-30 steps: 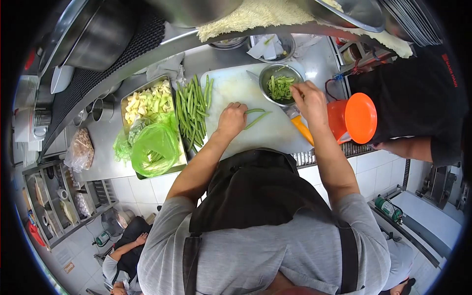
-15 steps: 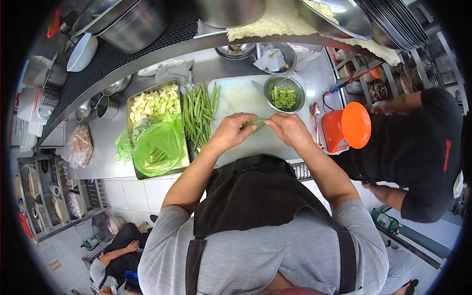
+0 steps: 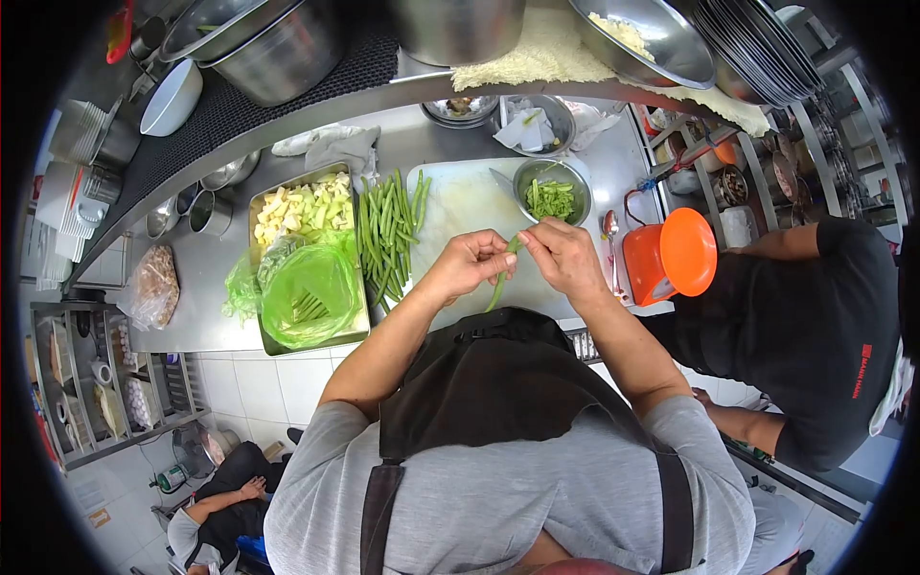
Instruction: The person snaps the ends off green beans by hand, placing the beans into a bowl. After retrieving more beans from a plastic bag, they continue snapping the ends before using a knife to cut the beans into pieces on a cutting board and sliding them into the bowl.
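Between both hands, above the white cutting board (image 3: pixel 460 206), is one green bean (image 3: pixel 497 291). My left hand (image 3: pixel 471 264) pinches it, and its lower end hangs toward the apron. The thumb and fingertips of my right hand (image 3: pixel 567 259) close on the bean's upper tip. Just beyond that hand, a steel bowl (image 3: pixel 586 195) holds short cut green pieces (image 3: pixel 550 199). A knife (image 3: pixel 500 179) lies partly hidden against the bowl's left side. Whole green beans (image 3: pixel 388 230) are heaped along the board's left edge.
Left of the beans, a metal tray (image 3: pixel 362 321) holds chopped pale vegetables (image 3: pixel 302 206) and a green plastic bag (image 3: pixel 307 287). An orange scale (image 3: pixel 647 264) and a spoon (image 3: pixel 613 249) are on the right. A co-worker in black (image 3: pixel 795 335) stands beyond. A shelf (image 3: pixel 422 91) overhangs the counter.
The bean has swung from lying across between my hands to hanging downward. My hands have come closer together. The co-worker on the right has shifted, with one arm lower.
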